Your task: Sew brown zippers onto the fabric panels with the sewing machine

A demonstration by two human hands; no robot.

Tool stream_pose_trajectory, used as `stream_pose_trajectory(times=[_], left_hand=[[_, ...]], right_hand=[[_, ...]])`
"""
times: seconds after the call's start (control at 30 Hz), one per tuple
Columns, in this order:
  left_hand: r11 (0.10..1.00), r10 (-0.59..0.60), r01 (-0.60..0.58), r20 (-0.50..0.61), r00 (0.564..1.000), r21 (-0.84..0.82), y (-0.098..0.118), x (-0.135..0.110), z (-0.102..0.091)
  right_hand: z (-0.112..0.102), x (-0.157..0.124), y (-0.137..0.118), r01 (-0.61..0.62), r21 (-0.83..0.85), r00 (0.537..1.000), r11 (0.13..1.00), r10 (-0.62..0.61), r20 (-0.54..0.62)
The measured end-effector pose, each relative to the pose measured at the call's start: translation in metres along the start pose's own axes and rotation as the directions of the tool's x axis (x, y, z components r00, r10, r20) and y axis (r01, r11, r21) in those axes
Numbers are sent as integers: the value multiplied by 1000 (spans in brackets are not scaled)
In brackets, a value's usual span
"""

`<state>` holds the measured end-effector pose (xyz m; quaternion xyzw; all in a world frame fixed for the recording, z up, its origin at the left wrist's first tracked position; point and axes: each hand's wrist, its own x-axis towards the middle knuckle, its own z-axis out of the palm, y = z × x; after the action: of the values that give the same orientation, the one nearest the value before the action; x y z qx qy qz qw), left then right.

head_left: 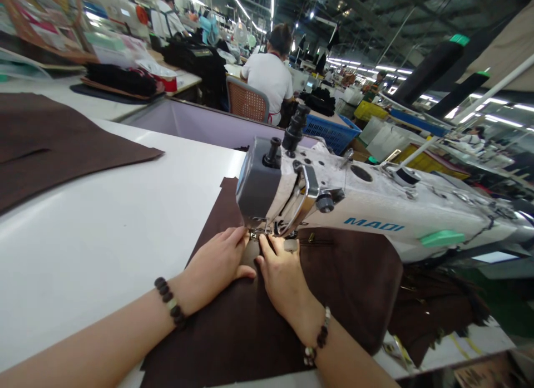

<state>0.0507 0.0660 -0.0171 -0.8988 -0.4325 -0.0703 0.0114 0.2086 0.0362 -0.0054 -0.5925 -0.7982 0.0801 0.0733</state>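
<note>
A dark brown fabric panel (233, 338) lies under the head of a white sewing machine (346, 204). Flat on the panel rests my left hand (219, 265), its fingertips just left of the presser foot (256, 235) and its thumb pointing right. My right hand (283, 271) presses on the same panel right of the needle area, fingers spread and tips close to the foot. Between the two hands shows a small greyish patch (250, 253) on the fabric. The needle itself is too small to make out.
Another brown panel (62, 143) lies on the white table (104, 232) at left. More brown pieces (429, 310) are piled at right. Behind the machine, a person (271, 76) sits by a blue basket (329, 132). Black thread cones (429, 70) stand at upper right.
</note>
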Motion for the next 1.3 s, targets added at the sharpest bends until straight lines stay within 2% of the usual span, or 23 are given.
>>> stream_pose_trajectory(times=[0.4, 0.67, 0.9, 1.03, 1.13, 1.23, 1.27, 1.3], left_hand=[[1000, -1, 1, 9, 1000, 6, -4, 5, 1], [1000, -21, 21, 90, 996, -4, -5, 9, -4], [1000, -14, 14, 80, 997, 4, -3, 5, -3], [1000, -10, 11, 46, 999, -22, -3, 5, -1], [998, -28, 28, 1, 1000, -58, -4, 3, 3], [989, -56, 48, -54, 997, -136, -9, -2, 9], [985, -61, 49, -65, 996, -164, -12, -3, 11], [982, -57, 43, -71, 996, -184, -15, -4, 13]], right_hand=[[1, 6, 2, 4, -38, 1000, 999, -5, -27], [4, 9, 7, -1, -36, 999, 999, -1, -34], [6, 7, 5, 5, 11, 1000, 1000, -4, -21], [0, 12, 7, 2, 55, 1000, 999, 0, -25], [0, -5, 17, 77, 62, 996, 995, -75, -42], [19, -39, 37, 194, -101, 977, 976, -202, -74], [28, -48, 46, 196, -165, 973, 966, -214, -93], [38, -53, 55, 137, -209, 981, 968, -161, -106]])
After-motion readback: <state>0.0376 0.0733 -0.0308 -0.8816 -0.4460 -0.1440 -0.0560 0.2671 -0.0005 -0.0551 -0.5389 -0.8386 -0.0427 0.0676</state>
